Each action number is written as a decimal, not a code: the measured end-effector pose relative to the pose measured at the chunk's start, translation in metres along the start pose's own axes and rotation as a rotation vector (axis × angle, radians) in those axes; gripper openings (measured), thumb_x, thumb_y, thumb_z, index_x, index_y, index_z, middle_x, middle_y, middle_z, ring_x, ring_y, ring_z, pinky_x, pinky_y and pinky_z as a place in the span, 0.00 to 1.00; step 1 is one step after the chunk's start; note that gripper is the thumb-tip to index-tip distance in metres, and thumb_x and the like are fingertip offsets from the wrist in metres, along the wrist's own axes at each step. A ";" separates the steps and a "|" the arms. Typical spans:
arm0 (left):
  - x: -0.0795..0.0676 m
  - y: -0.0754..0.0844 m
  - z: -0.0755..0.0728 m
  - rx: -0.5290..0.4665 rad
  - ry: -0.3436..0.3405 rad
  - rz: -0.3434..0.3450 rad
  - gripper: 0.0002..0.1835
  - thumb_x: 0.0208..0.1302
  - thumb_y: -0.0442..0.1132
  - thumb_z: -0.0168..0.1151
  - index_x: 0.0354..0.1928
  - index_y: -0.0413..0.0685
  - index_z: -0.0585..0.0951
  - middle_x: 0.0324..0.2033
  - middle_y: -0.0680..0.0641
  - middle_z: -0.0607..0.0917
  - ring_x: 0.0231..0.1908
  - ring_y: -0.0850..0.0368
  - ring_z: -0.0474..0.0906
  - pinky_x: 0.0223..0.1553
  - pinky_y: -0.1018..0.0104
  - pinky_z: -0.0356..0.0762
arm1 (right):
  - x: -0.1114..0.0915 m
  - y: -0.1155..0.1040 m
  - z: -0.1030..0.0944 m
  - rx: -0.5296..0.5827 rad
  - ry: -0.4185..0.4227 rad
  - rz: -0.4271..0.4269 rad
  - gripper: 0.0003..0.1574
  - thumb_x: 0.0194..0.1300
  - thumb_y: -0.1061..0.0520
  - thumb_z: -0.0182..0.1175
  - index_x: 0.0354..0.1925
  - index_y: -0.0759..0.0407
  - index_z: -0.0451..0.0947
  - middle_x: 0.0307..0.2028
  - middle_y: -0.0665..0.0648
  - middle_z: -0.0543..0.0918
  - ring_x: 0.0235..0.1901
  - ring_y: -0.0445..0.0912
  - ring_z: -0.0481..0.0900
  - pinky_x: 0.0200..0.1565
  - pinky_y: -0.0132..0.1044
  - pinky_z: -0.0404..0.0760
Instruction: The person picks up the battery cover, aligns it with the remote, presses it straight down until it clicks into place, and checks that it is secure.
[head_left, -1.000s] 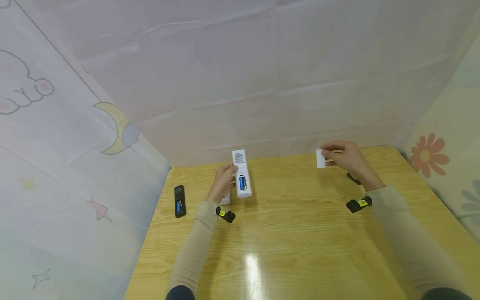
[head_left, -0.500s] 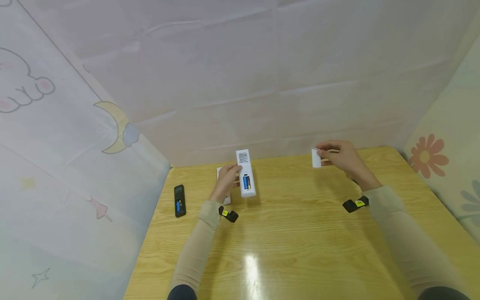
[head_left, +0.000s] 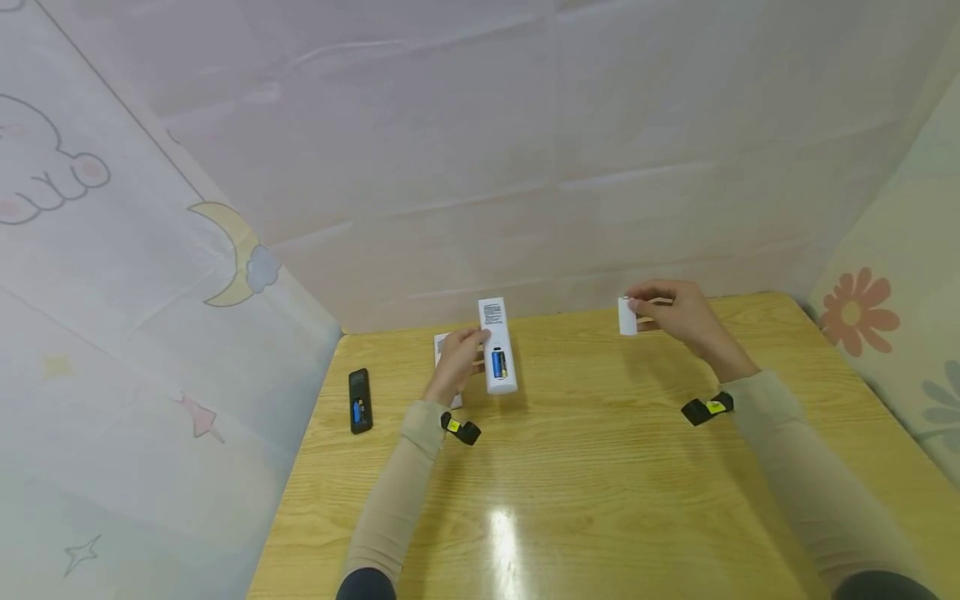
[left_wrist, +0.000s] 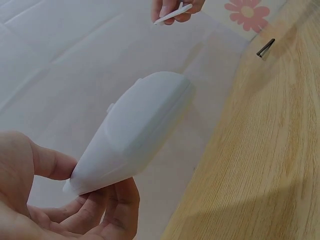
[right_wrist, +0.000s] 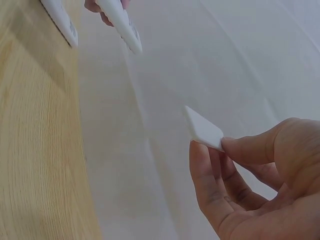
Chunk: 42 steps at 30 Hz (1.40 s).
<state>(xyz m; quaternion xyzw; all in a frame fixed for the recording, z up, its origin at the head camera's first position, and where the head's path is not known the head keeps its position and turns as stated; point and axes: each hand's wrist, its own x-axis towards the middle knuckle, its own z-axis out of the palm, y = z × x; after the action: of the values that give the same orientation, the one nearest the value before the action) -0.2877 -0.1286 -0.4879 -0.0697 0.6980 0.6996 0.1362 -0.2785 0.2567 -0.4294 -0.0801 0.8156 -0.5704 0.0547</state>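
My left hand grips a white remote control by its side, thumb on its back. The remote's back faces up toward the head view, with its battery bay uncovered and blue batteries lying inside. In the left wrist view the remote is seen end-on, held above the table. Over to the right, my right hand pinches a small white battery cover between thumb and fingers. The right wrist view shows this cover tilted, well apart from the remote.
Another white remote lies on the wooden table, partly hidden behind my left hand. Further left lies a black remote with its battery bay uncovered. A small dark piece rests near the table's far right. Fabric-covered walls stand behind and at the sides.
My left hand has moved slightly right with the white remote, showing more of the white remote behind it. My right hand has shifted slightly left with the battery cover, so the two are closer.
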 end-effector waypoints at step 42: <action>-0.001 -0.002 0.025 0.036 -0.026 0.012 0.31 0.79 0.49 0.61 0.75 0.39 0.73 0.62 0.38 0.84 0.61 0.38 0.82 0.57 0.50 0.88 | 0.001 -0.009 0.018 0.091 0.059 -0.040 0.23 0.78 0.58 0.64 0.62 0.74 0.80 0.53 0.56 0.85 0.44 0.39 0.86 0.46 0.39 0.92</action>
<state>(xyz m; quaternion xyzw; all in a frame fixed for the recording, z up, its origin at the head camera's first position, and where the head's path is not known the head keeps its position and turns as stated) -0.2841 -0.1041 -0.4893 -0.0540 0.7089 0.6887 0.1422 -0.2754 0.2365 -0.4275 -0.0770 0.7883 -0.6101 0.0225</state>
